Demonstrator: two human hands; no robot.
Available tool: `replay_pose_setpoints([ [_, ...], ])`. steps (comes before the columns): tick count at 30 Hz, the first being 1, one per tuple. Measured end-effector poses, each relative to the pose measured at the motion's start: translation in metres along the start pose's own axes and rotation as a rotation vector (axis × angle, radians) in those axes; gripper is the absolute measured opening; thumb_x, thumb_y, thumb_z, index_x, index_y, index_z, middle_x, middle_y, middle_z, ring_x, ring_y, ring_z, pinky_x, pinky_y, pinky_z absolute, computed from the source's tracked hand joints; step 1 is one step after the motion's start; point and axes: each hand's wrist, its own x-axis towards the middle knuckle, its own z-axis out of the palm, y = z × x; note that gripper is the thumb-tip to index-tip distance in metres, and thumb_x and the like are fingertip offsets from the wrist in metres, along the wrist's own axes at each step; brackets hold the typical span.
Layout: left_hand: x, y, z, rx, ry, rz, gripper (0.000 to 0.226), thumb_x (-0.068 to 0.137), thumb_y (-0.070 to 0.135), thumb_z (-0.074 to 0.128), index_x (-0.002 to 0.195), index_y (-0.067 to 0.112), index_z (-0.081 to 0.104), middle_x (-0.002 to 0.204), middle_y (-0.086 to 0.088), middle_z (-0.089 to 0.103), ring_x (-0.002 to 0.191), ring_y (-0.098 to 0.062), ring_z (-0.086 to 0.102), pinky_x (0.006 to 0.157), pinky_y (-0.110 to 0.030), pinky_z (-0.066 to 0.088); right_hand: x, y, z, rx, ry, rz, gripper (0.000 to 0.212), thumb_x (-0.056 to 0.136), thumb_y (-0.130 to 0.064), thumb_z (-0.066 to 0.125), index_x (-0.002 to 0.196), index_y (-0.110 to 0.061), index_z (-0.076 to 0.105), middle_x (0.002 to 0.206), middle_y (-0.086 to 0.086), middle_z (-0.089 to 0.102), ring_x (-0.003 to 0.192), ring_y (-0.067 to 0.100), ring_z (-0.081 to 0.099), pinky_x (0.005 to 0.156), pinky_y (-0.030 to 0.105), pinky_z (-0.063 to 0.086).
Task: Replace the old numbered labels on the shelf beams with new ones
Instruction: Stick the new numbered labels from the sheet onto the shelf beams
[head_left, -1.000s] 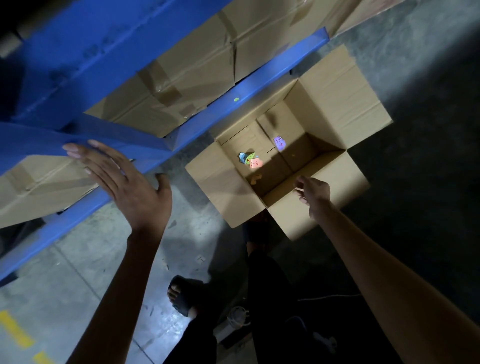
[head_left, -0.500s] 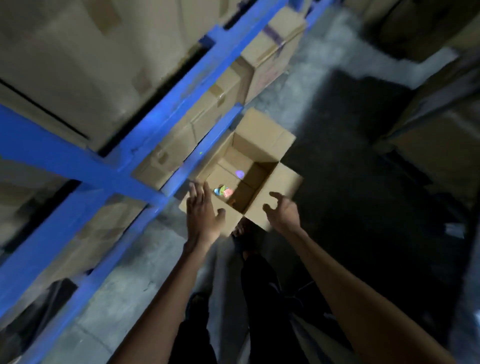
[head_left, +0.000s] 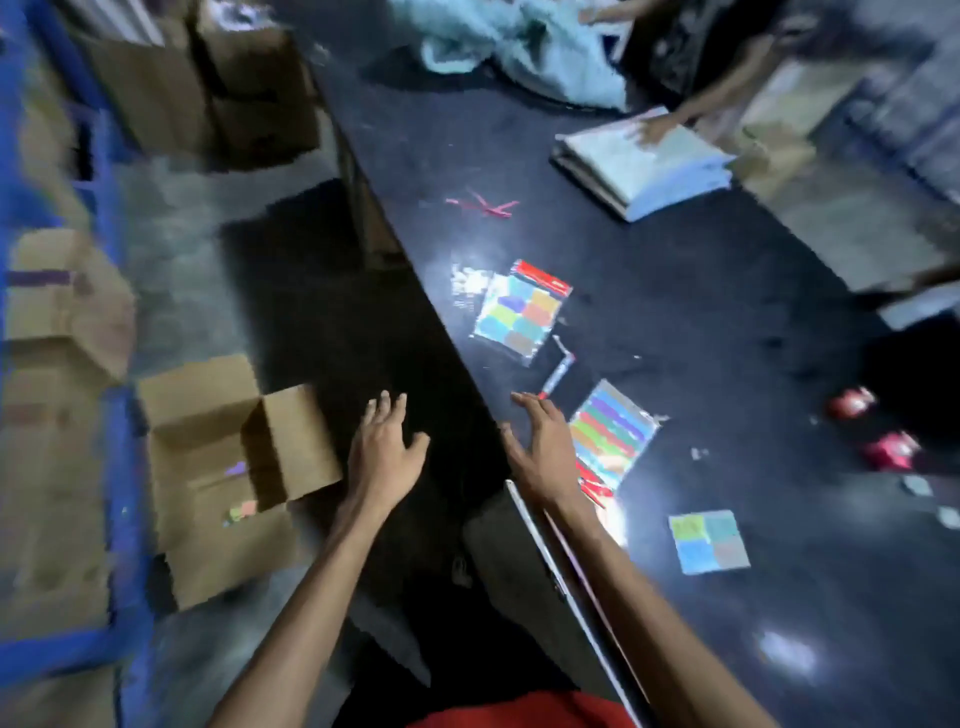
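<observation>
Both of my hands are empty. My left hand (head_left: 387, 449) hangs with fingers loosely spread over the dark floor gap beside the table, and my right hand (head_left: 540, 449) is flat and spread just over the near edge of the long black glossy table (head_left: 727, 338), holding nothing. Just to the right of my right hand, nearly touching it, lies a clear plastic pack of striped multicoloured sticky labels (head_left: 615, 434); a red-and-white marker pen (head_left: 557, 375) lies just beyond my fingertips, and farther ahead is a second clear pack of coloured square labels with a red header (head_left: 522, 312). Below and right of that hand sits a loose square pad of green and blue notes (head_left: 709, 540). Off to the left of my left hand, on the floor, stands an open brown cardboard box (head_left: 228, 467) with a few small coloured scraps (head_left: 240, 491) in its bottom, which I take to be peeled-off old labels, though the blur keeps me from reading them. The blue metal shelf beams (head_left: 111, 415) run down the far left, well apart from both hands; they are too smeared for me to see any labels on them. I judge the job to be mid-way at most: some old labels seem discarded, and I appear to be at the supply table to fetch fresh ones, with writing and sticking yet to do. Another person's hand rests on a stack of pale folded sheets (head_left: 649, 161) far ahead.
</observation>
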Motion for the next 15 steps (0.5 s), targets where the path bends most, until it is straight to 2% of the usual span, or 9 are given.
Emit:
replay_pose_setpoints([
  [4,-0.017,0.085,0.061,0.034,-0.230,0.158,0.059,0.097,0.020,0.062,0.153,0.010,0.048,0.163,-0.015,0.040,0.151,-0.031,0.038,0.122,-0.037,0.029,-0.043,0.088,-0.066,0.049,0.188,0.249,0.047,0.084,-0.023,0.061,0.129,-0.011,0.064,0.127,0.011,0.067,0.120,0.032,0.060,0.101,0.034,0.042],
  [6,-0.029,0.115,0.093,0.018,-0.351,0.162,0.054,0.095,0.019,0.065,0.147,0.010,0.056,0.154,-0.015,0.054,0.142,-0.032,0.050,0.115,-0.037,0.039,-0.064,0.130,-0.088,0.058,0.245,0.382,0.045,0.088,-0.022,0.064,0.131,-0.009,0.063,0.127,0.014,0.067,0.121,0.034,0.060,0.103,0.037,0.042],
  [9,-0.044,0.152,0.144,0.026,-0.529,0.127,0.046,0.094,0.021,0.065,0.139,0.014,0.065,0.132,-0.020,0.070,0.125,-0.037,0.063,0.102,-0.039,0.049,-0.089,0.186,-0.113,0.119,0.304,0.586,0.045,0.089,-0.017,0.065,0.133,-0.008,0.062,0.134,0.014,0.065,0.127,0.033,0.058,0.109,0.039,0.041],
  [11,-0.055,0.173,0.175,0.006,-0.624,0.106,0.040,0.094,0.018,0.065,0.133,0.010,0.069,0.126,-0.018,0.073,0.123,-0.034,0.065,0.101,-0.036,0.046,-0.100,0.220,-0.125,0.141,0.318,0.669,0.049,0.087,-0.022,0.060,0.134,-0.007,0.062,0.135,0.014,0.065,0.129,0.034,0.057,0.110,0.040,0.042],
  [13,-0.067,0.191,0.203,-0.043,-0.705,0.045,0.038,0.095,0.015,0.064,0.132,0.008,0.069,0.129,-0.013,0.072,0.126,-0.028,0.063,0.104,-0.030,0.043,-0.108,0.245,-0.137,0.144,0.302,0.741,0.052,0.086,-0.022,0.059,0.136,-0.007,0.061,0.138,0.014,0.063,0.131,0.033,0.056,0.109,0.039,0.042],
  [15,-0.077,0.206,0.229,-0.114,-0.772,-0.052,0.031,0.092,0.019,0.066,0.121,0.012,0.074,0.121,-0.008,0.073,0.117,-0.024,0.066,0.100,-0.031,0.046,-0.112,0.271,-0.143,0.150,0.272,0.809,0.049,0.089,-0.019,0.062,0.137,-0.009,0.060,0.138,0.012,0.064,0.129,0.033,0.057,0.103,0.037,0.044],
])
